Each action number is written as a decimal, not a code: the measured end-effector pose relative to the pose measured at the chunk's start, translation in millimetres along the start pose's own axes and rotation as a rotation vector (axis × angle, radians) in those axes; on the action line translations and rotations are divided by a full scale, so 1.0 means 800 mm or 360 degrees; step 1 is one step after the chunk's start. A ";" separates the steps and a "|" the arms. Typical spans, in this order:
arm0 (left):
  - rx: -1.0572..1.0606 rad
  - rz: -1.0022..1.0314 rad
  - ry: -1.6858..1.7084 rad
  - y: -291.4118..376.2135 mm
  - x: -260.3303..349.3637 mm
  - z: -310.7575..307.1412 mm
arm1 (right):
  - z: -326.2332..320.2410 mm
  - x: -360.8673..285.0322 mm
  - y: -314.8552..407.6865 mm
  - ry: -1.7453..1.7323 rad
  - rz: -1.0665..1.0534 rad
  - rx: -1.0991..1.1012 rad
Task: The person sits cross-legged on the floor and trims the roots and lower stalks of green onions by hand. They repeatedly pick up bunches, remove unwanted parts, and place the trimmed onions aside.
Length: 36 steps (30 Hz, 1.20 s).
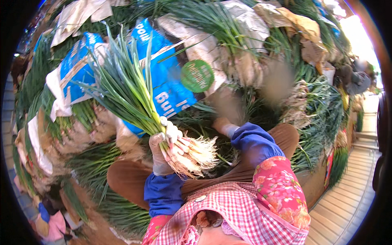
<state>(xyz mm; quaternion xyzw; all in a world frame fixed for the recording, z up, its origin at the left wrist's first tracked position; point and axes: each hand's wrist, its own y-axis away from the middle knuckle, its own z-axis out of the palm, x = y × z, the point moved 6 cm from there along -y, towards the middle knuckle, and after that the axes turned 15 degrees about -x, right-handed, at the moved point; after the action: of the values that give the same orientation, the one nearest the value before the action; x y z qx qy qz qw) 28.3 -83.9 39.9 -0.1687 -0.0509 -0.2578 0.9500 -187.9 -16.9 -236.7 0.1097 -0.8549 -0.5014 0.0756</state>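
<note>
My left hand [160, 144], in a pale, soiled glove, is closed around a bunch of green onions [153, 119] just above their bulbs. The long green leaves point up and left; the whitish bulbs and stringy roots [196, 156] hang to the right. My right hand [225, 122] reaches forward, blurred, over green stalks in front of my right knee; its fingers are not clear, nor whether it holds anything. A blue printed plastic sheet [165, 73] with a green round mark lies behind the held bunch.
Heaps of green onions [324, 116] surround my crossed legs. More bunches [242, 64] lie ahead beside whitish sacks [245, 18]. Another blue printed sack [78, 70] is at the left. A slatted walkway [340, 190] runs along the right; a person in a grey hat [359, 81] is far right.
</note>
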 end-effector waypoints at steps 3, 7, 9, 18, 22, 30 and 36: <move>0.0674 -0.0278 -0.0457 0.013 -0.030 -0.057 | 0.018 0.092 0.041 -0.0205 -0.0209 -0.0341; 0.0902 -0.0746 -0.0349 0.022 -0.068 -0.125 | -0.138 0.176 0.125 -0.0821 -0.0748 0.0541; 0.0797 -0.0788 -0.0379 0.024 -0.072 -0.136 | -0.196 0.260 0.163 -0.0128 0.0586 0.0948; 0.0488 -0.0493 -0.0431 -0.004 -0.060 -0.087 | -0.234 0.270 0.193 -0.1901 -0.0287 0.1671; 0.0617 -0.0561 -0.0344 0.000 -0.078 -0.100 | -0.244 0.122 0.276 -0.0931 0.0132 0.1907; 0.0339 -0.0792 -0.0039 0.024 -0.098 -0.092 | -0.157 0.012 0.215 -0.2183 -0.0491 0.0693; 0.0389 -0.0519 -0.0325 0.026 -0.082 -0.065 | -0.220 -0.017 0.150 -0.2601 -0.1524 0.0907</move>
<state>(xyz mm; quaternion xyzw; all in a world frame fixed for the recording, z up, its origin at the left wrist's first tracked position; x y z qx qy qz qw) -17.2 -54.0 -27.4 -0.0673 -0.2042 -0.3813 0.8991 -146.0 -104.6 -46.3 0.0782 -0.5983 -0.1761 -0.7777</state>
